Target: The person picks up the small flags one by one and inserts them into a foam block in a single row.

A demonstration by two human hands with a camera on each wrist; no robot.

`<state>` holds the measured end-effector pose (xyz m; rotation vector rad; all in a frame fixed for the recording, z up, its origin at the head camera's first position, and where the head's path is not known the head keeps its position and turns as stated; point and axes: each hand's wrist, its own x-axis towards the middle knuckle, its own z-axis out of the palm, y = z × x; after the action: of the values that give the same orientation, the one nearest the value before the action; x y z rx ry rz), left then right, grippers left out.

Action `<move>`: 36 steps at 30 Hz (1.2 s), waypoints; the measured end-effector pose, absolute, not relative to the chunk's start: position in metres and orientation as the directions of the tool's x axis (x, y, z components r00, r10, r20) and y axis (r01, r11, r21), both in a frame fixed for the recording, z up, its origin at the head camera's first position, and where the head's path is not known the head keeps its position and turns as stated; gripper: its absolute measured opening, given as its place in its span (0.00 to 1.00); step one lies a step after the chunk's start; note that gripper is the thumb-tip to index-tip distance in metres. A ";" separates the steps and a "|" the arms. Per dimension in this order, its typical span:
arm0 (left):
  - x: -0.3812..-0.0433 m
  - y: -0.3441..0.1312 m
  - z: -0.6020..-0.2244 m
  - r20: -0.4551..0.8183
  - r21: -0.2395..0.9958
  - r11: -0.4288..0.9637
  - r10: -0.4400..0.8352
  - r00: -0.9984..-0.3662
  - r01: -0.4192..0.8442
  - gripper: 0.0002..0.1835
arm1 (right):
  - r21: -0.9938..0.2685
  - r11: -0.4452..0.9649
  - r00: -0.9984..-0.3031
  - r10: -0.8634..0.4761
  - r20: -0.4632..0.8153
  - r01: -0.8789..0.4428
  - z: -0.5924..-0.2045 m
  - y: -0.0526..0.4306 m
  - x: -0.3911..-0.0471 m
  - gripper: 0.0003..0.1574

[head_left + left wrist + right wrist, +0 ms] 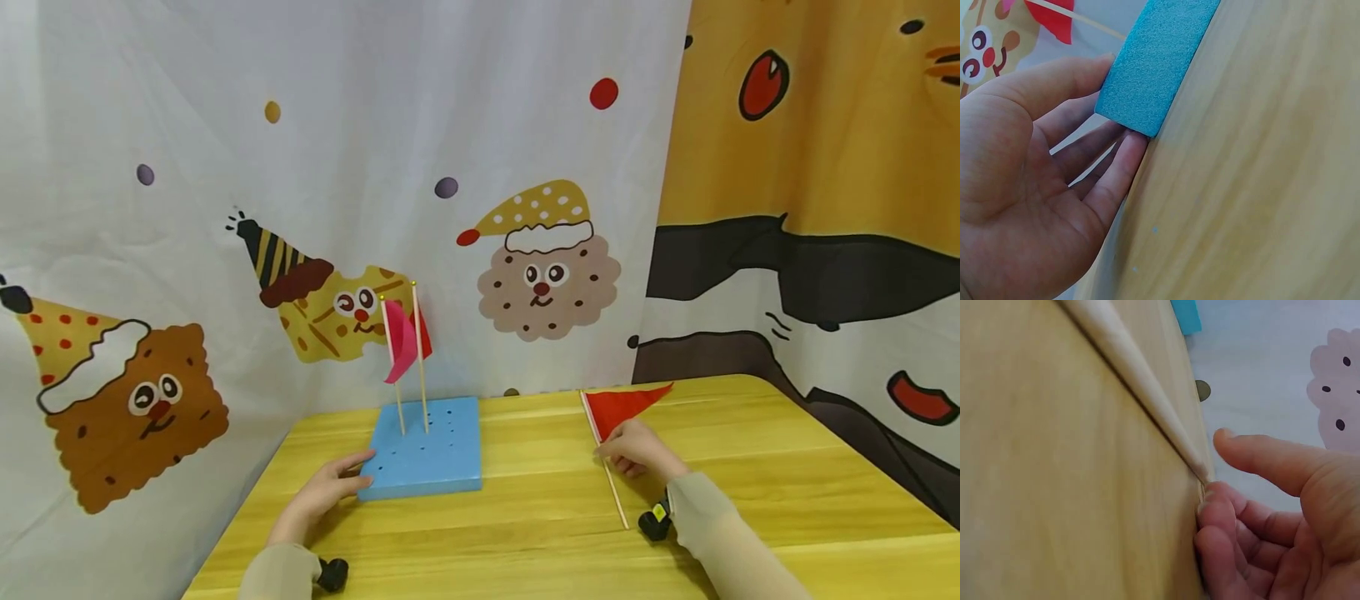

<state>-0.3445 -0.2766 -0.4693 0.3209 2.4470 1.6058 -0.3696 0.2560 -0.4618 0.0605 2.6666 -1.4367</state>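
A blue foam block [457, 450] with small holes in its top lies on the table. Two flags on sticks stand upright in it, a pink flag [403, 342] and a red flag [426, 335] partly hidden behind its stick. My left hand [324, 492] rests at the block's near left corner, its fairly straight fingers touching the edge. At the right, a red triangular flag [618, 408] lies on the table, its thin stick [1141, 381] pointing towards me. My right hand [637, 450] is at that stick; its fingertips touch it while the thumb stands apart.
The yellow wood-grain table [540, 517] spreads between and in front of the hands. Behind it hangs a white curtain [360, 125] with cartoon prints, and an orange printed part [847, 167] at the right. Black wrist cameras [332, 575] sit by both sleeves.
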 end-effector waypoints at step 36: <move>-0.344 -0.277 -0.470 -0.018 0.913 0.394 0.287 -0.958 0.101 0.33 | -0.903 0.408 -0.984 -0.057 -0.170 0.133 -0.466 0.263 -0.371 0.11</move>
<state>-0.3436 -0.2775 -0.4695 0.3484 2.4747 1.6025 -0.3713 0.2630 -0.4662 0.0678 2.4857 -1.6185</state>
